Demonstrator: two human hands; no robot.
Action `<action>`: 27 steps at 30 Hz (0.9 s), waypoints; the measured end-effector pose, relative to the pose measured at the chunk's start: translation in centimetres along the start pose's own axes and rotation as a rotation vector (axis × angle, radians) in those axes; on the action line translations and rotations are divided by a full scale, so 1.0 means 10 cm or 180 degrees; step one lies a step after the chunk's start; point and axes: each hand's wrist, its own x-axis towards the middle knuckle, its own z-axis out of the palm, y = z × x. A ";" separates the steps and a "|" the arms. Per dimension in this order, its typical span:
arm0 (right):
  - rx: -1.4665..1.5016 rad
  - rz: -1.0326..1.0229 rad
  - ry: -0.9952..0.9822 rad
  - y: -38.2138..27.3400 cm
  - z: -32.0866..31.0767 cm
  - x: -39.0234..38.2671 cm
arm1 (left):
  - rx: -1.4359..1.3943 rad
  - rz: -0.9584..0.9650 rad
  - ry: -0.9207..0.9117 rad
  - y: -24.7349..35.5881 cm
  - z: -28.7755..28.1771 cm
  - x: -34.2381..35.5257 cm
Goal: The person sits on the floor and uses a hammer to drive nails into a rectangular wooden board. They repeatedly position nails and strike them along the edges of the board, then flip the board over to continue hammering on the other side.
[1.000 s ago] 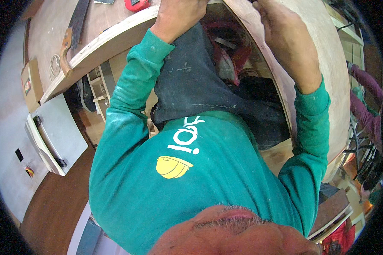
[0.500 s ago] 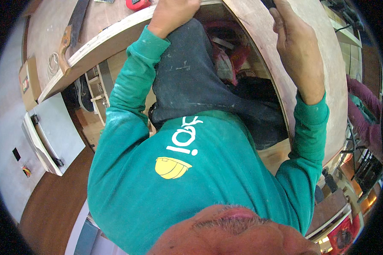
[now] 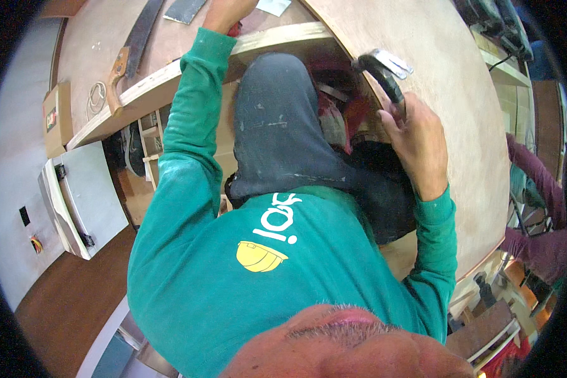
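My right hand [image 3: 414, 146] grips a hammer [image 3: 380, 74] by its dark handle, its shiny head blurred over the curved plywood panel [image 3: 465, 157] right of my legs. My left hand [image 3: 229, 11] reaches to the top edge of the view over a plywood surface [image 3: 101, 38], its fingers mostly out of frame. A pale square piece [image 3: 273, 6] lies just right of it, and a red object [image 3: 235, 29] is partly hidden under it. A handsaw [image 3: 135, 53] with a wooden handle, a dark flat piece [image 3: 184, 9] and a loop of cord [image 3: 96, 99] lie to the left.
My legs fill the opening beside the plywood edge [image 3: 283, 38]. At left are a cardboard box [image 3: 58, 123] and a white hinged panel [image 3: 97, 195]. Dark equipment [image 3: 494, 25] is at upper right, and another person's purple sleeve [image 3: 542, 179] shows at the right rim.
My right hand has come down and toward my body, and the hammer now shows in it. My left hand has moved left and up, largely out of frame.
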 end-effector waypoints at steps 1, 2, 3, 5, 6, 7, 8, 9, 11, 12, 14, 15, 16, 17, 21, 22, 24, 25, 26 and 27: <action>0.0062 -0.0127 0.0058 0.00 0.01 0.01 | 0.0092 0.0147 0.0227 -0.36 0.04 0.15; 0.0102 -0.0212 0.0110 0.03 0.02 0.00 | 0.0145 0.0293 0.0427 -0.55 0.07 0.25; 0.0138 -0.0270 0.0164 0.05 0.02 -0.03 | -0.0254 0.0067 0.0311 -0.53 0.06 0.33; 0.0269 -0.0065 0.0068 0.06 -0.04 -0.11 | -0.1026 -0.0388 0.0084 -0.44 -0.02 0.47; 0.0337 0.0030 0.0015 0.07 -0.08 -0.15 | -0.0895 -0.0422 -0.0021 -0.42 -0.04 0.49; 0.0365 0.0077 -0.0059 0.06 -0.10 -0.19 | -0.0730 -0.0478 -0.0100 -0.41 -0.10 0.47; 0.0380 0.0192 -0.0127 0.07 -0.13 -0.27 | -0.0607 -0.0528 -0.0233 -0.37 -0.09 0.47; 0.0395 0.0303 -0.0198 0.07 -0.16 -0.33 | -0.0387 -0.0128 -0.0493 -0.35 -0.14 0.44; 0.0434 0.0370 -0.0191 0.09 -0.21 -0.45 | 0.0200 -0.0068 -0.0341 -0.21 -0.19 0.29; 0.0462 0.0397 -0.0194 0.11 -0.23 -0.51 | 0.0504 -0.0045 -0.0267 -0.16 -0.21 0.22; 0.0447 0.0550 -0.0319 0.15 -0.28 -0.63 | 0.0639 0.0238 -0.0262 -0.15 -0.26 0.11; 0.0440 0.0622 -0.0384 0.18 -0.29 -0.69 | 0.0709 0.0377 -0.0259 -0.14 -0.29 0.05; 0.0475 0.0624 -0.0379 0.20 -0.31 -0.74 | 0.0749 0.0470 -0.0259 -0.11 -0.32 -0.01; 0.0512 0.0625 -0.0374 0.23 -0.33 -0.79 | 0.0791 0.0562 -0.0258 -0.07 -0.37 -0.07; 0.0719 0.0850 -0.0410 0.28 -0.38 -0.92 | 0.0957 0.0921 -0.0022 0.06 -0.36 -0.35; 0.0683 0.0874 -0.0446 0.29 -0.38 -0.94 | 0.0998 0.0916 -0.0005 0.12 -0.40 -0.41; 0.0578 0.0944 -0.0520 0.28 -0.40 -0.96 | 0.1046 0.0898 0.0030 0.26 -0.44 -0.54; 0.0600 0.0914 -0.0521 0.30 -0.40 -0.99 | 0.1025 0.0949 0.0069 0.33 -0.45 -0.62; 0.0622 0.0886 -0.0521 0.33 -0.40 -1.02 | 0.1050 0.1110 0.0078 0.38 -0.45 -0.66; 0.0645 0.0861 -0.0521 0.35 -0.39 -1.03 | 0.1072 0.1273 0.0085 0.43 -0.45 -0.70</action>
